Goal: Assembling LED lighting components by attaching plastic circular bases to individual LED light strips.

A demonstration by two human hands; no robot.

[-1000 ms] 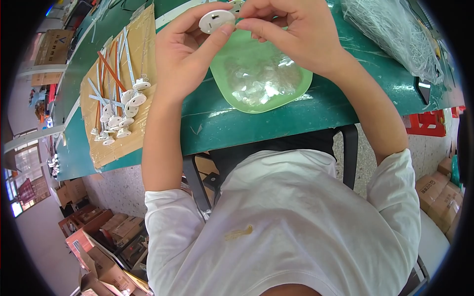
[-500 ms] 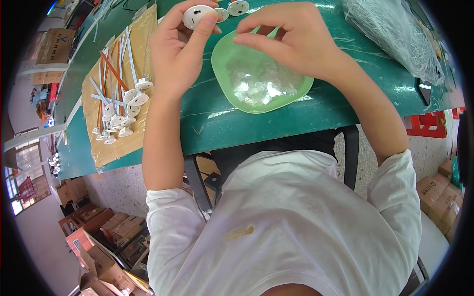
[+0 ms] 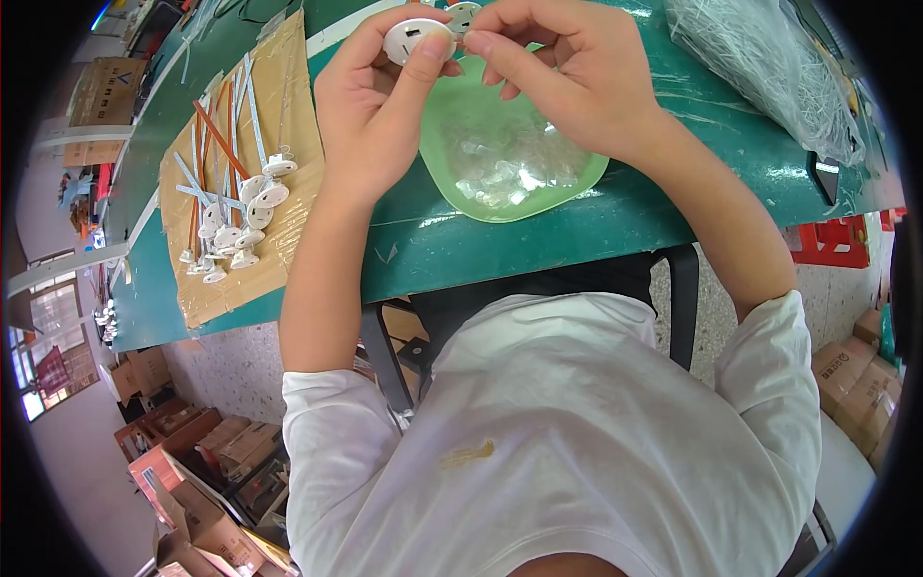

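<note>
A round white plastic disc with small slots in its face is gripped between the thumb and fingers of my left hand. My right hand is closed in a pinch right at the disc's right edge; whatever its fingertips hold is too small to make out. Just beyond the hands, a similar slotted disc lies partly hidden. Under my right hand sits a light green bowl with many small clear pieces in it.
At left, a brown cardboard sheet bears several white disc parts with silver and orange strips. A clear bag of thin strands lies at the far right beside a black object. The green table ends before my body.
My left hand has moved right with the disc, toward the bowl. The right hand's fingertips have come down and in to meet the disc's edge.
</note>
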